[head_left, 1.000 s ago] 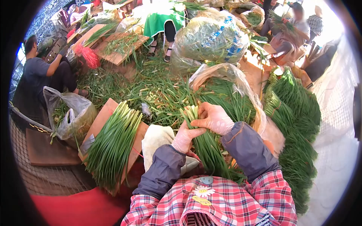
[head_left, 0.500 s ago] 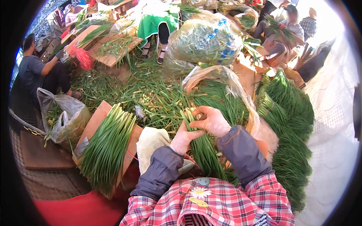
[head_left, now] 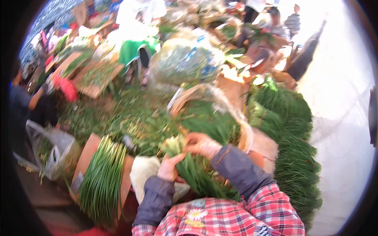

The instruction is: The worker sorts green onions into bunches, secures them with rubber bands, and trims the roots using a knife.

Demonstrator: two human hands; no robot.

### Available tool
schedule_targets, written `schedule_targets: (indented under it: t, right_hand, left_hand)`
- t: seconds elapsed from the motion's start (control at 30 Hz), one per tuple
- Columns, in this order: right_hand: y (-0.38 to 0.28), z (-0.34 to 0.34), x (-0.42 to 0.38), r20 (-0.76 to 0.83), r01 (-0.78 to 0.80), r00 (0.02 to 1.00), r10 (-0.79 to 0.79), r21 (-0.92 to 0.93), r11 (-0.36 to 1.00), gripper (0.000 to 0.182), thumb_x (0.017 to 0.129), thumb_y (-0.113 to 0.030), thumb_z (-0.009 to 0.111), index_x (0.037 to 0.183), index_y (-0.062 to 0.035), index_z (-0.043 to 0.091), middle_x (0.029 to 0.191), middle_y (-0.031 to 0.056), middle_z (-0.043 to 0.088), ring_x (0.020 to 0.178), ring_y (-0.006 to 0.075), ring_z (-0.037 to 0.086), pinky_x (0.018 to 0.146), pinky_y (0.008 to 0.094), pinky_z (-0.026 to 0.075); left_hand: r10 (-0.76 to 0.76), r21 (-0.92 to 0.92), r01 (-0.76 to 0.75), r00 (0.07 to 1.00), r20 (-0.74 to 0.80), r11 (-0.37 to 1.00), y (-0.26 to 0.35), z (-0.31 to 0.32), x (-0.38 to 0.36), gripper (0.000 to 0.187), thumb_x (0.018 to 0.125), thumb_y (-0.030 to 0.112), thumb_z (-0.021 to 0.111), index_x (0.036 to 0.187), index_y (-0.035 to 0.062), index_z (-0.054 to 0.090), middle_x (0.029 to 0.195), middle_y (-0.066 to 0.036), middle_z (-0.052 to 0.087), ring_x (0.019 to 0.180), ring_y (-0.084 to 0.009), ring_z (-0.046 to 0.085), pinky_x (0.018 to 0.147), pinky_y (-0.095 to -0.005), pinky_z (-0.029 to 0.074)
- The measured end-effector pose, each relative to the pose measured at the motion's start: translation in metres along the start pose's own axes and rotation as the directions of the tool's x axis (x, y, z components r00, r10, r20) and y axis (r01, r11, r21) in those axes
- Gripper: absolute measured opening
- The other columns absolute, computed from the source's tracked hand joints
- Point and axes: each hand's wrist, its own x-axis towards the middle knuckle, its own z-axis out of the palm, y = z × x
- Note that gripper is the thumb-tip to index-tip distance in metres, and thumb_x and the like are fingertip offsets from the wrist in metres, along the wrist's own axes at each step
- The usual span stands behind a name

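Left hand [head_left: 168, 167], in a thin pale glove, is closed around the lower-left side of a bundle of long green chive-like stalks with pale cut ends [head_left: 191, 171]. Right hand [head_left: 201, 144], gloved likewise, is wrapped over the upper part of the same bundle from the right, fingers curled toward the pale ends. The frame is motion-blurred; finger detail cannot be made out. The bundle lies slanted in front of the person's chest, pale ends up and to the left, green tips running down toward the red plaid garment [head_left: 252, 214]. Both forearms wear grey-blue sleeve covers [head_left: 238, 171].

Just left of the left hand lies a cream-coloured cloth [head_left: 143, 171]. Beside that, a flat brown wooden board [head_left: 87, 151] carries a neat layer of trimmed green stalks [head_left: 101, 177], pale ends pointing away from the person. Further left sits a crumpled clear plastic bag [head_left: 51, 151] with greens inside.

Behind the hands, an open clear plastic sack [head_left: 220, 104] holds more loose stalks. To the right, tied green bunches are stacked in a long row [head_left: 293, 157] on pale sheeting [head_left: 342, 129]. Loose green trimmings [head_left: 126, 114] cover the ground beyond.

Farther back stands a large bulging clear bag of greens [head_left: 185, 61]. Other people sit at work at the far left [head_left: 23, 106] and upper right [head_left: 271, 27].
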Motion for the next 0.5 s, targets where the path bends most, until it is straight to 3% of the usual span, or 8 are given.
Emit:
schedule_targets:
  t: [0.07,0.1,0.17,0.3,0.33,0.4,0.47,0.5]
  right_hand:
    - [-0.009,0.006,-0.005,0.075,0.096,0.992,-0.101,0.067,0.993,0.038,0.079,-0.016,0.068,0.114,-0.0089,0.057,0.092,-0.0021,0.063,0.072,0.0056,0.053,0.059,0.0206,0.042]
    - [-0.020,0.005,-0.009,0.139,-0.015,0.990,0.007,0.057,0.998,0.042,0.079,-0.019,0.068,0.118,-0.0088,0.058,0.095,-0.0019,0.064,0.073,0.0047,0.053,0.060,0.0203,0.041]
    - [-0.014,-0.002,-0.002,0.087,-0.041,0.994,0.062,-0.220,0.975,0.029,0.079,-0.023,0.069,0.102,-0.0075,0.064,0.074,-0.0043,0.060,0.062,0.0044,0.049,0.053,0.0202,0.038]
    - [-0.021,0.006,-0.012,0.116,-0.046,0.992,0.058,-0.103,0.994,0.028,0.078,-0.024,0.067,0.098,-0.0054,0.064,0.069,-0.0011,0.057,0.053,0.0087,0.047,0.047,0.0252,0.036]
    - [-0.033,0.011,-0.018,0.023,-0.040,0.999,0.049,-0.297,0.954,0.022,0.078,-0.023,0.067,0.092,-0.0058,0.065,0.065,0.0000,0.057,0.054,0.0097,0.049,0.048,0.0268,0.039]
    - [-0.029,0.001,-0.015,0.023,0.056,0.998,-0.051,-0.375,0.925,0.020,0.078,-0.023,0.066,0.086,-0.0042,0.064,0.069,0.0029,0.061,0.058,0.0120,0.053,0.052,0.0275,0.043]
    - [-0.030,0.001,-0.019,0.032,0.111,0.993,-0.112,-0.529,0.841,0.020,0.078,-0.022,0.066,0.082,-0.0028,0.064,0.072,0.0059,0.063,0.063,0.0143,0.056,0.057,0.0291,0.046]
    - [-0.040,0.001,-0.022,0.042,0.127,0.991,-0.130,-0.640,0.758,0.021,0.078,-0.023,0.065,0.080,-0.0021,0.064,0.073,0.0075,0.064,0.066,0.0154,0.057,0.061,0.0303,0.047]
  left_hand:
    - [-0.014,0.004,0.013,0.999,0.051,1.000,0.002,0.004,0.000,0.048,0.079,0.005,0.061,0.124,0.0031,0.045,0.110,-0.009,0.057,0.097,-0.0234,0.059,0.084,-0.0377,0.049]
    - [-0.030,0.005,0.030,0.998,0.053,1.000,0.003,0.004,0.000,0.048,0.078,0.005,0.061,0.124,0.0028,0.045,0.110,-0.010,0.057,0.098,-0.0236,0.059,0.084,-0.0375,0.049]
    - [-0.046,-0.009,0.046,0.996,0.076,0.999,0.007,0.005,-0.003,0.048,0.077,0.006,0.062,0.123,0.0017,0.045,0.109,-0.010,0.057,0.097,-0.0236,0.059,0.084,-0.0377,0.049]
    - [0.040,0.145,-0.052,0.996,0.085,0.988,0.004,0.018,0.000,0.052,0.073,0.003,0.065,0.121,0.0010,0.045,0.105,-0.010,0.058,0.094,-0.0234,0.059,0.087,-0.0369,0.048]
    - [0.012,0.171,-0.028,0.995,0.095,0.985,0.005,0.017,0.002,0.051,0.073,-0.001,0.064,0.120,0.0033,0.046,0.105,-0.010,0.058,0.094,-0.0230,0.059,0.086,-0.0372,0.047]
    - [0.153,0.471,-0.288,0.940,0.304,0.834,0.014,0.025,0.004,0.050,0.073,-0.001,0.063,0.119,0.0044,0.047,0.104,-0.009,0.058,0.093,-0.0223,0.059,0.084,-0.0366,0.048]
    - [0.056,0.466,-0.164,0.970,0.237,0.870,0.022,0.036,-0.003,0.047,0.073,0.001,0.063,0.117,0.0044,0.049,0.100,-0.009,0.059,0.092,-0.0213,0.059,0.081,-0.0353,0.048]
    - [-0.099,0.275,0.073,0.992,0.080,0.959,0.025,0.042,-0.006,0.045,0.073,0.002,0.063,0.116,0.0038,0.050,0.097,-0.009,0.060,0.091,-0.0206,0.059,0.079,-0.0342,0.048]
